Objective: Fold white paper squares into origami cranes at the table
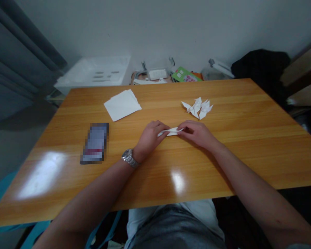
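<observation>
A small folded sheet of white paper (173, 131) lies low over the wooden table (150, 183), stretched between my two hands. My left hand (153, 133), with a metal watch (129, 158) at its wrist, pinches the paper's left end. At the other end, my right hand (195, 133) grips the paper between thumb and fingers. Part of each end is hidden under the fingers. Beyond my right hand sits a cluster of folded white paper shapes (199, 108) with pointed tips.
Flat white sheets (123, 104) are stacked at the back left. A phone-like device (95, 143), its screen pixelated, lies left of my left hand. Behind the table stand a white plastic bin (93, 71) and a green booklet (186, 74). Dark cloth (260, 67) is at the right.
</observation>
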A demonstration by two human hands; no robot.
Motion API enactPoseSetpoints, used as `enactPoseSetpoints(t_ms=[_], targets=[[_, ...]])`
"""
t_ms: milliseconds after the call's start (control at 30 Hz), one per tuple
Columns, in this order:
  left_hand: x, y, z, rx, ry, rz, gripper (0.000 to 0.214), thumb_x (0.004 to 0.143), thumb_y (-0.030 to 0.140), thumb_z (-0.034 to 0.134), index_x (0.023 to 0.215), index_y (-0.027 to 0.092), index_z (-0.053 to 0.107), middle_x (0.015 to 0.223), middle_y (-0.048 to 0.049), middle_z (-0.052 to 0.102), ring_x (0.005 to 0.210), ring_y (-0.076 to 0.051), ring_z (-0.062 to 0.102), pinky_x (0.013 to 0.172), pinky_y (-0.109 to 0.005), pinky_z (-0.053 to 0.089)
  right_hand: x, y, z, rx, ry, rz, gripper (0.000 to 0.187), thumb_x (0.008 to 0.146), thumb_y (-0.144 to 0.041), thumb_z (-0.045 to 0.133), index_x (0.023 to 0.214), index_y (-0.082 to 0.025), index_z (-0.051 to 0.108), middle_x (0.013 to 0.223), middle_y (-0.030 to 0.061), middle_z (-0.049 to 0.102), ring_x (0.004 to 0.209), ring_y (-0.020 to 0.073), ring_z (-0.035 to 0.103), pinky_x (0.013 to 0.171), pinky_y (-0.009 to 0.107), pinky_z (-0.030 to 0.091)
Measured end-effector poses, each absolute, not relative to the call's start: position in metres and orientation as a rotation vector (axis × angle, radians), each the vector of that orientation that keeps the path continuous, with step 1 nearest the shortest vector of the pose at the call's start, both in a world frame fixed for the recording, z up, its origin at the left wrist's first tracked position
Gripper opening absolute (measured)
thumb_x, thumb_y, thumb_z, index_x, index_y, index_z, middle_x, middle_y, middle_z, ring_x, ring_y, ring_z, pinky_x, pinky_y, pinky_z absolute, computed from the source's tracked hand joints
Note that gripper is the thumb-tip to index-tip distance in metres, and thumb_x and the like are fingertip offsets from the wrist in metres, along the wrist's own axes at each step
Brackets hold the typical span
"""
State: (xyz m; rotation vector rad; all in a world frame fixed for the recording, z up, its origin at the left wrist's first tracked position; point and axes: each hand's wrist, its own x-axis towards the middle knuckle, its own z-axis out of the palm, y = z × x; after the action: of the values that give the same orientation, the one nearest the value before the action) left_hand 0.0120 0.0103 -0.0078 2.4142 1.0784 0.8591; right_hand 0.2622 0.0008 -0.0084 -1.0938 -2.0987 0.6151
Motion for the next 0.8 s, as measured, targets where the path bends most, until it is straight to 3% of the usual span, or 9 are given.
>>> enactPoseSetpoints(t_ms=[200,500,800], targets=[[0.0132,0.0084,-0.0053,2.359,1.082,0.931,0.013,0.100,0.025,0.062,0.101,0.019,0.073,0.099,-0.0052,0.072,0.096,-0.020,0.062,0.089,-0.035,0.050,0.2612,0.0010,-0.0054,-1.110,-1.984,0.621,0.016,0.092,-0.039,0.072,0.088,-0.024,0.075,0.092,0.0047,0.078,0.085,0.0225,0.071,0.081,0.039,0.055],[0.0119,0.0085,-0.0055,2.301,1.111,0.980,0.012,0.099,0.025,0.062,0.100,0.019,0.072,0.097,-0.0054,0.072,0.093,-0.020,0.064,0.086,-0.035,0.052,0.2609,0.0016,-0.0129,-1.209,-1.842,0.722,0.022,0.087,-0.035,0.076,0.105,-0.023,0.074,0.101,0.0061,0.076,0.087,0.0222,0.070,0.079,0.038,0.057],[0.0125,0.0088,-0.0060,2.334,1.055,0.973,0.012,0.099,0.024,0.062,0.101,0.018,0.073,0.099,-0.0052,0.073,0.095,-0.019,0.064,0.088,-0.034,0.052,0.2598,0.0023,-0.0085,-1.151,-1.941,0.673,0.016,0.089,-0.039,0.075,0.095,-0.023,0.077,0.091,0.0054,0.072,0.083,0.0219,0.065,0.071,0.037,0.050]])
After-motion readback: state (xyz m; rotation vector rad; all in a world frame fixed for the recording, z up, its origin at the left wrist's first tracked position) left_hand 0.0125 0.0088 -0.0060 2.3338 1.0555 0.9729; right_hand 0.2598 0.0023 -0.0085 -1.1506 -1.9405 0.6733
